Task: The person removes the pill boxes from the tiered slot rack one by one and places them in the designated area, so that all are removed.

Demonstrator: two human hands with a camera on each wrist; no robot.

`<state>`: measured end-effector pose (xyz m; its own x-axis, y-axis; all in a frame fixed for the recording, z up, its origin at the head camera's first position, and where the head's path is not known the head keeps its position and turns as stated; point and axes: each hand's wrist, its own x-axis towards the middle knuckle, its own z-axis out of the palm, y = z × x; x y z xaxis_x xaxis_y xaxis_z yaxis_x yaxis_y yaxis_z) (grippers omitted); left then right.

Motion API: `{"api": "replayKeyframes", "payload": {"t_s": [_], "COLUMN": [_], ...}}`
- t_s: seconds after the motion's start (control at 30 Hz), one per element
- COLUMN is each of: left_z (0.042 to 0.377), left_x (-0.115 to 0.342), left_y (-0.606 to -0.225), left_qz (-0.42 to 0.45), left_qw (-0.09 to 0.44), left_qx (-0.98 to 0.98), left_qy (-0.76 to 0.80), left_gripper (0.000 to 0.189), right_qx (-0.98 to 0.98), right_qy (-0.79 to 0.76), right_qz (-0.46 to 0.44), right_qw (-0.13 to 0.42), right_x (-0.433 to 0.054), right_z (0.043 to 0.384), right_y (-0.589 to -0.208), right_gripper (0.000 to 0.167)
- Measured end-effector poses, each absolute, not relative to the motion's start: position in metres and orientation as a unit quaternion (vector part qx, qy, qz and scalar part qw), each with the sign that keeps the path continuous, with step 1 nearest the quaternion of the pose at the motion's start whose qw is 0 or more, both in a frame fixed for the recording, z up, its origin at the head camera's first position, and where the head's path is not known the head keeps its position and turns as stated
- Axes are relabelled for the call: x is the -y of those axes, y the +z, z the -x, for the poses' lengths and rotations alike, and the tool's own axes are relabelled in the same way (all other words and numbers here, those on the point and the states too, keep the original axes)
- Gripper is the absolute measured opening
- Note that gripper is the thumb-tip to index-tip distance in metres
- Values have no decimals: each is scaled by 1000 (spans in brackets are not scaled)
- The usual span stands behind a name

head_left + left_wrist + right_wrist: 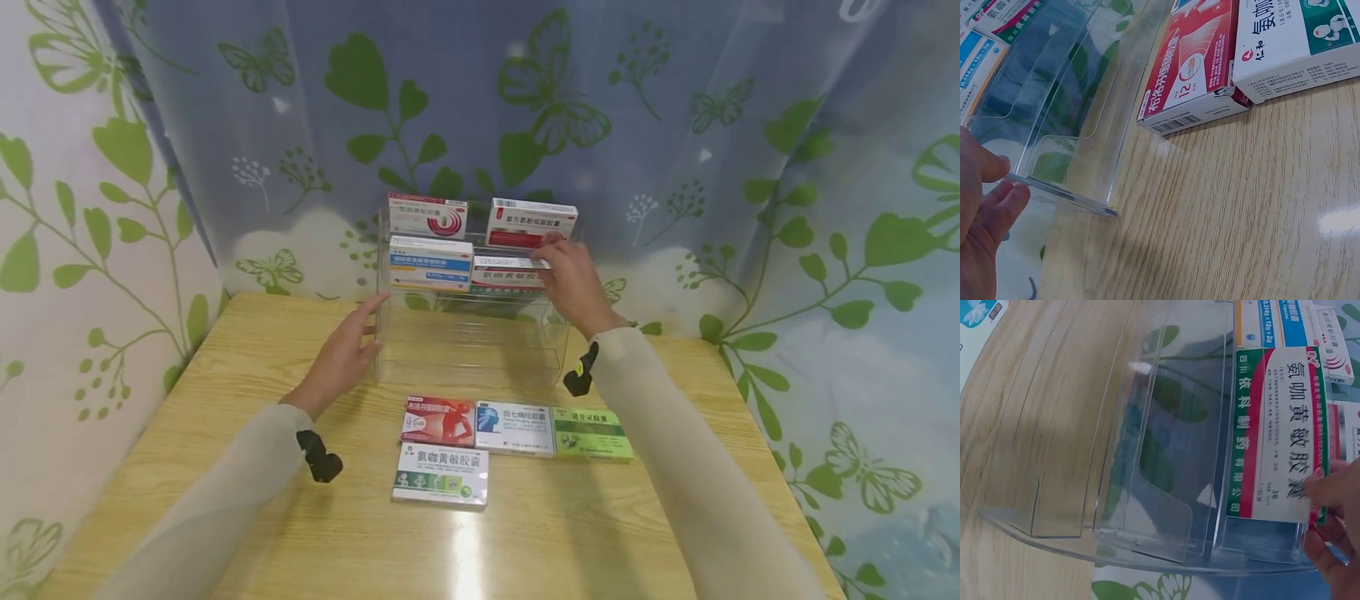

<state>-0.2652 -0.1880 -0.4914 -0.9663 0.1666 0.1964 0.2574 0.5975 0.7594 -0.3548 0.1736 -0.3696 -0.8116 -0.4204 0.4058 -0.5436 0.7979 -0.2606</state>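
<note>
A clear stepped display rack (468, 367) stands on the table and holds several medicine boxes on its upper tiers. My right hand (577, 287) pinches the right end of a white medicine box (1279, 434) with green and red edges, at the second tier. This box sits beside a blue, white and orange box (431, 265). Behind them on the top tier are a white box with pink rings (427, 218) and a white and red box (531, 223). With its fingers loosely extended, my left hand (341, 354) touches the rack's left side edge.
In front of the rack lie a red box (438, 422), a white and blue box (514, 429), a green box (592, 433) and a white and green box (440, 475). A patterned curtain (480, 108) hangs behind the wooden table (330, 533).
</note>
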Motion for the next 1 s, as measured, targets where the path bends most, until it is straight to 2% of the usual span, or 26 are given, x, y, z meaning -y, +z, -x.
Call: {"api": "replayKeyframes", "payload": {"t_s": [0.23, 0.43, 0.53, 0.63, 1.0], "left_z": [264, 263, 263, 262, 264], "left_x": [186, 185, 184, 184, 183], "left_y": [-491, -491, -491, -491, -490], "left_qz": [115, 114, 111, 107, 104], "left_qw": [54, 52, 49, 46, 42], "left_qx": [894, 892, 894, 895, 896], "left_qy": [-431, -434, -432, -430, -429], "left_gripper": [85, 86, 86, 86, 87], "right_qx": [922, 903, 901, 908, 923], "right_qy": [232, 268, 276, 282, 295], "right_qz": [-248, -250, -245, -241, -247], "right_qw": [185, 226, 227, 195, 24], "right_x": [-187, -207, -218, -228, -262], "right_z": [349, 333, 324, 314, 276], "right_y": [-360, -348, -345, -345, -374], "right_gripper": [30, 29, 27, 28, 32]}}
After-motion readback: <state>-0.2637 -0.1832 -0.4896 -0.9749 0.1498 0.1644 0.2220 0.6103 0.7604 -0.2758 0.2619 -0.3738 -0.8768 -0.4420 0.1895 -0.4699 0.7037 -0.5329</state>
